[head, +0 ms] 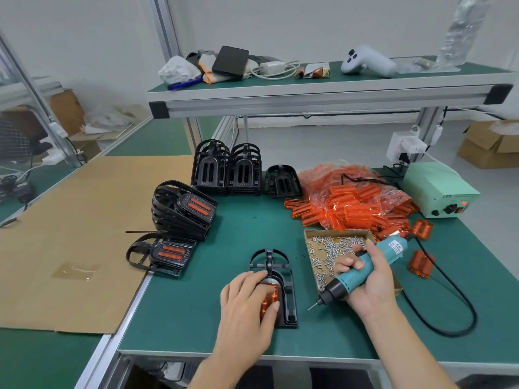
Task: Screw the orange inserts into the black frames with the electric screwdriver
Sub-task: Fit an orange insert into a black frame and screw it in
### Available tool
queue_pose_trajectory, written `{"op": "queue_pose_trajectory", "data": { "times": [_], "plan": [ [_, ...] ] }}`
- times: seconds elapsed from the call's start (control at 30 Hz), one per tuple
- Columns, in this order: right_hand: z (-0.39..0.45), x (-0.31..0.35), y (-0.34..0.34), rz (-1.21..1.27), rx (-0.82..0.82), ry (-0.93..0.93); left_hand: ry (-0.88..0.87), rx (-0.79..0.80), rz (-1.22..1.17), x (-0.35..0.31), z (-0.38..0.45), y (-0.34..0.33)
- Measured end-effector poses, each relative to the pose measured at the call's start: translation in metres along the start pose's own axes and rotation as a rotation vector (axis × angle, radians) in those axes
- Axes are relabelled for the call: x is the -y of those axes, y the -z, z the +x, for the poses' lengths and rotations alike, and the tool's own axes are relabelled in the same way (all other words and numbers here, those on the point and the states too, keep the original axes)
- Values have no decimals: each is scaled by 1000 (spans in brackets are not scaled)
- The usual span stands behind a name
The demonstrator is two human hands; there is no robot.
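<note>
A black frame [280,279] lies flat on the green mat in front of me. An orange insert [270,300] sits inside it, mostly covered by my left hand [248,301], which presses down on it with spread fingers. My right hand [368,282] grips a teal electric screwdriver [362,273]; its bit points down-left, just right of the frame and off the mat. A cardboard tray of small screws [331,248] lies behind the screwdriver. Loose orange inserts [351,209] are heaped at the back right. Empty black frames [227,169] stand at the back.
Frames fitted with orange inserts [185,211] are stacked at the left, one more [165,254] in front of them. A brown cardboard sheet [70,234] covers the left bench. The green power unit [438,189] sits far right, its black cable [449,313] looping on the mat. An upper shelf [323,88] overhangs.
</note>
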State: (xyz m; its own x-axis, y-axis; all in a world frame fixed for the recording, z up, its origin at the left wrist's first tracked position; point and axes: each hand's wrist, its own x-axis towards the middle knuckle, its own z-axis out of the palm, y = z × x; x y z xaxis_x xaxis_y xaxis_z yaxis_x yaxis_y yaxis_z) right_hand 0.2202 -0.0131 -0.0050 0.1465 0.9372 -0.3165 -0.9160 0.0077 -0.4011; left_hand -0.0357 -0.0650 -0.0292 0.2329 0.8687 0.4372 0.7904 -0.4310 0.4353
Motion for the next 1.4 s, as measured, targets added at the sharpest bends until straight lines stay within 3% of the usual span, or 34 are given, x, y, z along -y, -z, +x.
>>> {"op": "queue_pose_trajectory", "data": {
  "times": [0.1, 0.4, 0.9, 1.4],
  "plan": [
    [0, 0, 1, 3, -2, -3, -46, 184, -2, 12, 4, 5],
    [-3, 0, -4, 9, -7, 1, -89, 395, -52, 33, 19, 15],
    [-5, 0, -5, 5, -40, 11, -235, 422, -32, 31, 34, 23],
    [-7, 0, -7, 9, -29, 1, -241, 438, 69, 18, 46, 14]
  ]
}}
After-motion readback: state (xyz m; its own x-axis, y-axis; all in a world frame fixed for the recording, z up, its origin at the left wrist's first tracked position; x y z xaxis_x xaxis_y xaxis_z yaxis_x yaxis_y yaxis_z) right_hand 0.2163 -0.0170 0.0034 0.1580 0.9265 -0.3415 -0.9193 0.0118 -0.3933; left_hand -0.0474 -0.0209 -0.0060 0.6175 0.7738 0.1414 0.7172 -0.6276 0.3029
